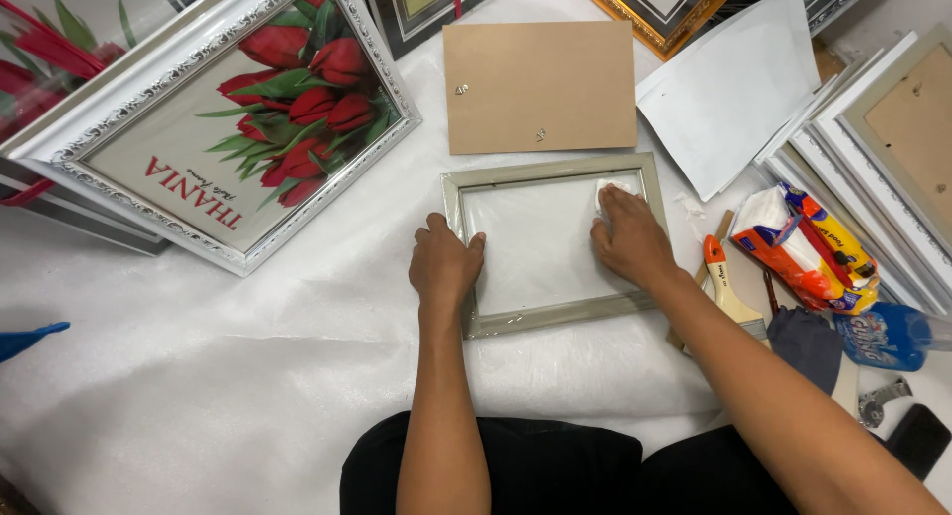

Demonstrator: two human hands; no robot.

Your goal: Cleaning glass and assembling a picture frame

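Centrally, a small rectangular silver-grey picture frame (555, 243) with a glass pane lies flat on white crinkled sheeting (198, 376). Left hand (443, 265) presses its left rail, fingers together. Right hand (631, 239) pushes a white wad of cloth (607, 190) onto the glass, near the upper right corner. Just above lies a plain brown rectangular backing board (540, 84); to the right, an orange-and-yellow tissue packet (808, 245).

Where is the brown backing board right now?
In the head view, the brown backing board lies flat just beyond the grey picture frame, right of the tulip picture.
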